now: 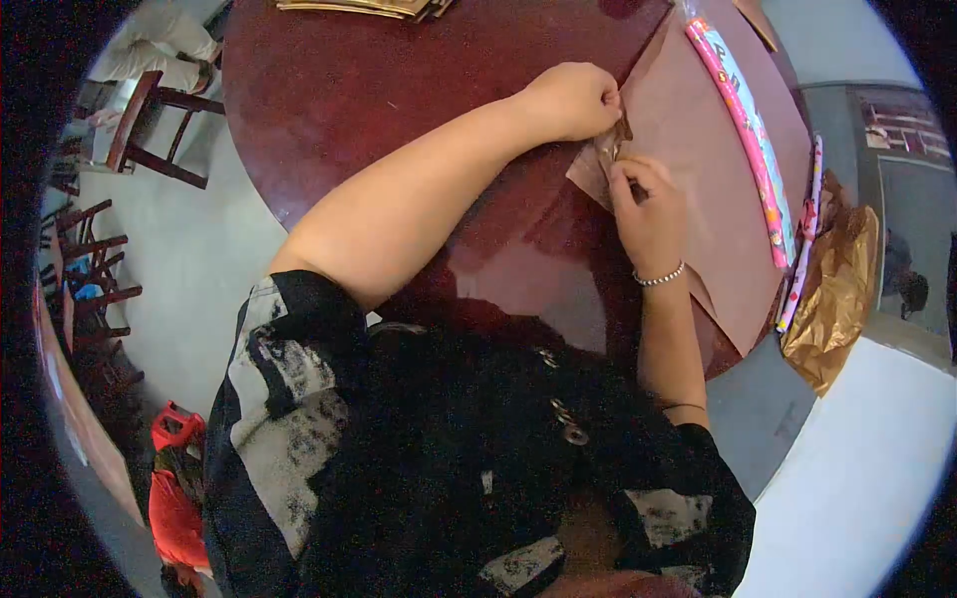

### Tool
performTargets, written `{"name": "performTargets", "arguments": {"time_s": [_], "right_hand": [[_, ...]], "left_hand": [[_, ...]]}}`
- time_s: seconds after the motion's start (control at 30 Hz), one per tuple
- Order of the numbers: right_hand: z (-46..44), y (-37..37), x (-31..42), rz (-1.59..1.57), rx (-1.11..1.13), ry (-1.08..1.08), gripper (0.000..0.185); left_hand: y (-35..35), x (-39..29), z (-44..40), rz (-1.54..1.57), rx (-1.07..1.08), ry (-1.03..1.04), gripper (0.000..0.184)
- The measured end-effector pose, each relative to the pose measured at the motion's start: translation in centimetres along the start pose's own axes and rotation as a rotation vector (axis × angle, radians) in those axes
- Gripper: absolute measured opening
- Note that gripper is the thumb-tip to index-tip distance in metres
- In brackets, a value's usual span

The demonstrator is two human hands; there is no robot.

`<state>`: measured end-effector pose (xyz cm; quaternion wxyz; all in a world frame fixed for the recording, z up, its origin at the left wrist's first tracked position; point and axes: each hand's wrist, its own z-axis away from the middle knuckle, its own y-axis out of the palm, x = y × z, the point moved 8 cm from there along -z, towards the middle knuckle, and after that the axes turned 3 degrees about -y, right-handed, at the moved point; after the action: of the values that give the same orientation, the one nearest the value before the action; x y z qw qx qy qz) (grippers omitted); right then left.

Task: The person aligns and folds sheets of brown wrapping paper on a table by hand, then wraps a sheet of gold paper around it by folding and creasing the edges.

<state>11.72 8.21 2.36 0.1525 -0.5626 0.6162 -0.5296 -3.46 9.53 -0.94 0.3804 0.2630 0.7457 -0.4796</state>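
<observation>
A large sheet of brown paper [728, 209] lies on the dark red round table [349, 90]. At its left edge my left hand [581, 103] is closed, its fingertips pinching a small crumpled, shiny piece [610, 149]. Just below and to the right, my right hand [650, 204], with a beaded bracelet at the wrist, pinches the lower part of that same piece. What exactly the piece is cannot be made out. A pink wrapped roll [743, 130] in clear plastic lies across the right part of the sheet.
Folded brown papers [369, 8] lie at the table's far edge. Right of the table are a thin patterned roll [800, 239] and crumpled gold paper [835, 299]. Wooden chairs [164, 125] stand at the left; a person in red [177, 518] is at the lower left.
</observation>
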Motion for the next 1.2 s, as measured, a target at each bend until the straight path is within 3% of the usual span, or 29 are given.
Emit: {"name": "performTargets", "arguments": {"time_s": [0.07,0.13,0.2,0.23,0.27,0.3,0.37,0.43,0.53,0.6,0.73,0.8,0.83,0.93,1.03,1.13,1.2], "right_hand": [[0.1,-0.5,-1.5,-0.199,-0.064,0.158,0.015],[0.1,-1.1,-2.0,-0.222,-0.102,0.174,0.014],[0.3,-1.7,-2.6,-0.241,-0.146,0.19,0.013],[0.5,-1.8,-3.0,-0.29,-0.175,0.212,0.012],[0.6,-2.0,-3.2,-0.339,-0.205,0.233,0.011],[0.5,-2.3,-2.9,-0.338,-0.219,0.227,0.011],[0.2,-3.3,-0.1,-0.097,-0.265,-0.012,0.011],[0.2,-3.0,0.8,-0.109,-0.225,-0.032,0.012],[0.1,-3.0,1.3,-0.046,-0.163,-0.048,0.011],[0.3,-3.9,1.7,0.006,-0.307,-0.174,0.015],[0.3,-4.1,2.3,0.142,-0.265,-0.198,0.031],[0.6,-4.2,3.1,0.16,-0.295,-0.178,0.047],[0.4,-3.9,2.4,-0.024,-0.27,-0.116,0.057],[0.2,-3.3,2.9,0.121,-0.171,-0.178,0.056],[0.3,-1.5,2.8,0.214,-0.022,-0.234,0.052],[0.2,-2.0,3.5,0.242,-0.035,-0.246,0.044],[0.3,-1.7,2.8,0.23,0.018,-0.162,0.039]], "left_hand": [[0.1,0.0,0.0,-0.054,-0.004,0.023,0.022],[-0.1,-0.5,0.0,-0.111,-0.006,0.053,0.024],[0.1,0.2,0.1,0.12,0.065,-0.11,0.026],[0.0,-0.3,0.2,0.116,0.065,-0.097,0.026],[1.0,0.0,0.5,0.327,0.19,-0.233,0.03],[2.0,-0.1,1.2,0.536,0.316,-0.37,0.034],[1.6,-1.6,2.2,0.555,0.298,-0.402,0.041],[2.1,-0.8,2.2,0.593,0.261,-0.457,0.059],[1.9,-0.3,2.1,0.56,0.208,-0.462,0.06],[2.5,0.2,1.9,0.594,0.238,-0.445,0.058],[2.9,-0.1,1.9,0.444,0.217,-0.321,0.046],[4.0,-0.5,1.8,0.628,0.327,-0.221,0.022],[3.6,-0.8,2.0,0.594,0.297,-0.213,0.012],[2.6,-1.2,2.0,0.394,0.322,-0.251,0.012],[2.9,-0.5,1.5,0.405,0.291,-0.207,0.014],[2.9,-0.4,1.5,0.391,0.263,-0.218,0.015],[3.0,-0.2,1.6,0.386,0.316,-0.278,0.013]]}}
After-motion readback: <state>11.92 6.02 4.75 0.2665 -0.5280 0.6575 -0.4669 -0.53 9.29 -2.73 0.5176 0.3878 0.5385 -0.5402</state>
